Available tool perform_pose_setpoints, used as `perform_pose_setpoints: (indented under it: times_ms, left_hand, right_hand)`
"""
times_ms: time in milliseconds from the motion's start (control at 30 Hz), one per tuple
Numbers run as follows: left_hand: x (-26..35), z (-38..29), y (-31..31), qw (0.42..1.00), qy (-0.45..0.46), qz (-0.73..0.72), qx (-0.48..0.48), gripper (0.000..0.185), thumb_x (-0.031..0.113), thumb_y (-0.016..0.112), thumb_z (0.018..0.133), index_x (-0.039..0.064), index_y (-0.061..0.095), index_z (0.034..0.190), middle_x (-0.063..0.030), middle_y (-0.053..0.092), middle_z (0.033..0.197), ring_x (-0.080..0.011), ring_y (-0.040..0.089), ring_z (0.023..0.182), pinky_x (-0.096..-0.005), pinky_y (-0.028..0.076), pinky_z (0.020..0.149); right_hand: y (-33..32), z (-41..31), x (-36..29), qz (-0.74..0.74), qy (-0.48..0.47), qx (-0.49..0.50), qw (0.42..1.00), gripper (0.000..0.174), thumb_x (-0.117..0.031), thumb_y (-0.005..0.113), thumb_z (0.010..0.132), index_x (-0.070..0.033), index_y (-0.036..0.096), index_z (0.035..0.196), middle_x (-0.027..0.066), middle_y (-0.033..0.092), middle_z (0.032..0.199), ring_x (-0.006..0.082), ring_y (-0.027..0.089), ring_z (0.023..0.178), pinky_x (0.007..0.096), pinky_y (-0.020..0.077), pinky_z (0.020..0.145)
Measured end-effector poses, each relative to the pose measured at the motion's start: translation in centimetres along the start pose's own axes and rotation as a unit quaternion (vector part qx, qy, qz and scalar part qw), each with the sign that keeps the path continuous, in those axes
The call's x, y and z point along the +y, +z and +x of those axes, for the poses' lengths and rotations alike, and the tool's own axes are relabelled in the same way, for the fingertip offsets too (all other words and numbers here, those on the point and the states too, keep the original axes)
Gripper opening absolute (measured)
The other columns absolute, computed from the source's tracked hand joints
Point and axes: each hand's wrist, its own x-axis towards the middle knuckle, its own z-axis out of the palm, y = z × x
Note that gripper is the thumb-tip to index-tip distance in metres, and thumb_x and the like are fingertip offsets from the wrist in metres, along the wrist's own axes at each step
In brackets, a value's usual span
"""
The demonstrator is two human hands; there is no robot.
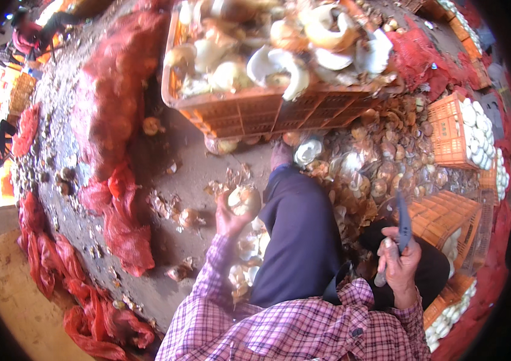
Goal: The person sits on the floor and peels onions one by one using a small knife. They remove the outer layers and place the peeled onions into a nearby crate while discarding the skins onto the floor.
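Observation:
My left hand point(229, 219) holds an onion point(243, 201) with some papery skin on it, out to the left of my bent knee. A knife point(403, 219) is gripped in my right hand point(399, 259), its blade pointing up and away from me, above my right thigh. In front of my knees stands an orange plastic crate point(255, 113) heaped with onion skins, cut outer layers and onions. Cut onion layers point(248, 248) lie between my left forearm and my leg. The knife and the onion are well apart.
A full red mesh sack point(115, 90) lies to the left, with an empty-looking red net point(127, 234) below it. Onion peelings point(373, 158) cover the ground at right, beside orange crates of peeled onions point(476, 131). People point(30, 38) sit far off at upper left.

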Motion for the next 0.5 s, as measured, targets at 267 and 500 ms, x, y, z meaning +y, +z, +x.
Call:
perform_pose_setpoints:
  times_ms: [267,500]
  left_hand:
    - [16.5,-8.3,-2.0,0.956,0.246,-0.122,-0.104,0.083,0.031,0.08,0.051,-0.001,0.048,0.121,-0.0141,0.06,0.107,-0.0223,0.058,0.1,-0.0344,0.046,0.089]
    - [20.3,-13.8,3.2,0.91,0.191,-0.265,-0.253,0.078,0.03,0.074,0.057,-0.006,0.046,0.121,-0.0128,0.059,0.105,-0.0203,0.057,0.096,-0.0315,0.045,0.086]
  right_hand:
    - [0.0,-1.8,-3.9,-0.235,-0.37,-0.041,0.898,0.024,-0.006,0.062,0.079,0.003,0.055,0.1,0.017,0.063,0.079,0.0283,0.065,0.066,0.0336,0.0526,0.057]
    - [-1.9,-4.5,-5.5,-0.396,-0.468,-0.019,0.79,0.037,0.004,0.063,0.065,0.008,0.054,0.1,0.0131,0.055,0.067,0.0255,0.06,0.056,0.033,0.0495,0.049]
